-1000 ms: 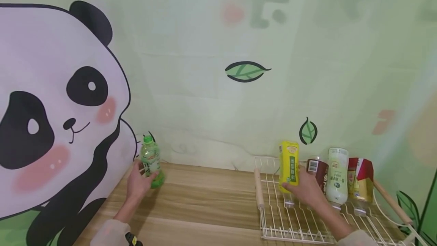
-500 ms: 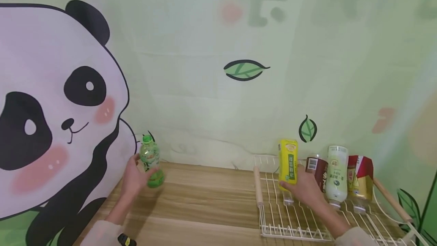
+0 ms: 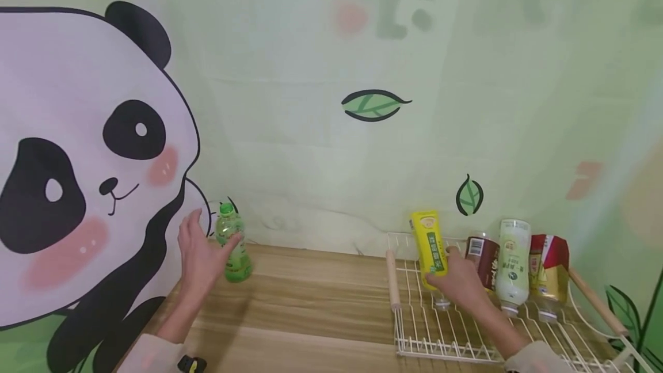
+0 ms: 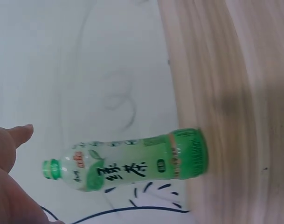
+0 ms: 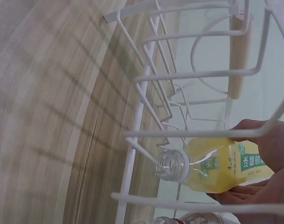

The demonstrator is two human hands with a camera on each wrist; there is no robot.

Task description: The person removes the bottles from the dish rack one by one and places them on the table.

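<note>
The yellow plastic bottle (image 3: 427, 240) the right hand (image 3: 460, 282) grips maybe touches the white wire rack (image 5: 129, 167); leftward, the left hand (image 3: 201, 261) spreads beside a green plastic bottle (image 4: 132, 161).

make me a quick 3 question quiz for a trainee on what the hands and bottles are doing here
1. Multiple choice: which item does the right hand grip?
a) the maroon bottle
b) the yellow drink bottle
c) the white-and-green bottle

2. True or false: the green tea bottle stands upright on the wooden tabletop.

3. Fill in: the cap of the bottle in the right hand points ____.

Key: 1. b. 2. True. 3. Down, toward the bottom of the white wire rack.
</note>
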